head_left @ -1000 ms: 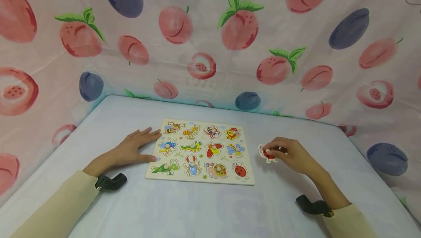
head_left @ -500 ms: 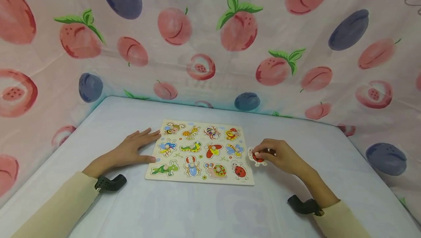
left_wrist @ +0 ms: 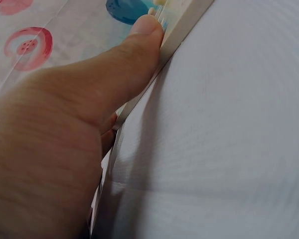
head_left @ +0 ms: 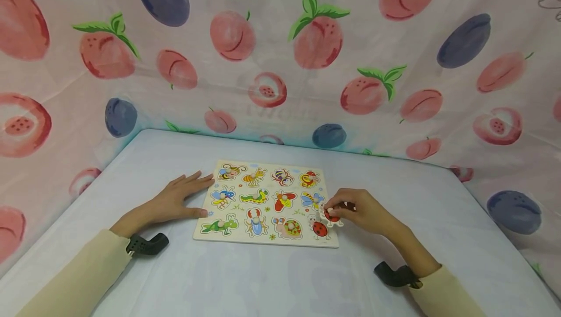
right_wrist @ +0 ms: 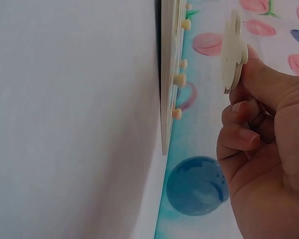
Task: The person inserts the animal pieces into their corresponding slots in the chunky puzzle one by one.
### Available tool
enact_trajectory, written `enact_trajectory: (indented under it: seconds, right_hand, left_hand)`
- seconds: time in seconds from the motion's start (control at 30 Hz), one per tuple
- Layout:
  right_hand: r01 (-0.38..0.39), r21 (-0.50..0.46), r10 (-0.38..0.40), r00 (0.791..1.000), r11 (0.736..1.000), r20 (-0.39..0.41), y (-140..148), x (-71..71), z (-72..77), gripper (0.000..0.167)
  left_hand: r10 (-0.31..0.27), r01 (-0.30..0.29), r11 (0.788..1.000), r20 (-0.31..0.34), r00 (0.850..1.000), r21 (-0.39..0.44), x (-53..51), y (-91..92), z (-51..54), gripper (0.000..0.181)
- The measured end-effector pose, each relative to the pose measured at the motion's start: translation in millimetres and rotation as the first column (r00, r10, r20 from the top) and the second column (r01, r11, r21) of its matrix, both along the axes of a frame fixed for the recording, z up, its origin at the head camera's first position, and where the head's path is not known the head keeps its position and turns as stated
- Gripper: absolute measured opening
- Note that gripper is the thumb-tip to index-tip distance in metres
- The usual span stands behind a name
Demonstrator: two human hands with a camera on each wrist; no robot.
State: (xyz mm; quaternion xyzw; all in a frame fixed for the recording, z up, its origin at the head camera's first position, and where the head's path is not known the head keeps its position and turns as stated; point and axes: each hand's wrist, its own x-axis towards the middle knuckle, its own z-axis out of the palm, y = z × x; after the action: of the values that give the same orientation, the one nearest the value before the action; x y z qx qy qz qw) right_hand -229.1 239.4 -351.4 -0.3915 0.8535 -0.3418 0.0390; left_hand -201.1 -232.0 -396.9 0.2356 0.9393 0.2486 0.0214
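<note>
A wooden peg puzzle board (head_left: 267,240) with several knobbed insect pieces lies on the table. My right hand (head_left: 370,212) pinches a ladybug puzzle piece (head_left: 329,215) between thumb and fingers, over the board's right edge. In the right wrist view the piece (right_wrist: 232,55) is held apart from the board (right_wrist: 166,99), its pale underside showing. Below and left of it, the ladybug slot (head_left: 319,230) shows a printed ladybug and no knob. My left hand (head_left: 173,200) rests at the board's left edge with fingers spread, thumb (left_wrist: 139,55) touching the rim.
A white cloth (head_left: 245,278) covers the table. Behind and beside it hangs a fruit-patterned curtain (head_left: 280,39). Each wrist wears a black camera mount, one on the left (head_left: 148,244) and one on the right (head_left: 396,274).
My right hand has carried the ladybug piece leftward, from beside the board to over its right edge near the ladybug slot. The left hand and the board have stayed in place.
</note>
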Motion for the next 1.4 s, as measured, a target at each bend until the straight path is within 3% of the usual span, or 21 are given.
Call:
enact_trajectory:
  seconds: [0.3, 0.83, 1.4]
  right_hand:
    - [-0.021, 0.016, 0.021, 1.0, 1.0, 0.015, -16, 13.0, 5.0, 0.014]
    - [-0.038, 0.064, 0.035, 0.998, 0.997, 0.05, -17, 6.6, -21.9, 0.012]
    - [-0.024, 0.089, 0.018, 0.998, 0.996, 0.06, -20, 9.5, -21.8, 0.014]
  left_hand:
    - [-0.001, 0.001, 1.0, -0.009, 1.0, -0.001, -1.0, -0.6, -2.3, 0.088]
    - [-0.001, 0.001, 1.0, 0.0, 1.0, 0.001, 1.0, 0.4, 0.0, 0.088]
    - [-0.021, 0.021, 1.0, -0.027, 0.999, 0.002, 0.8, 0.3, 0.3, 0.086]
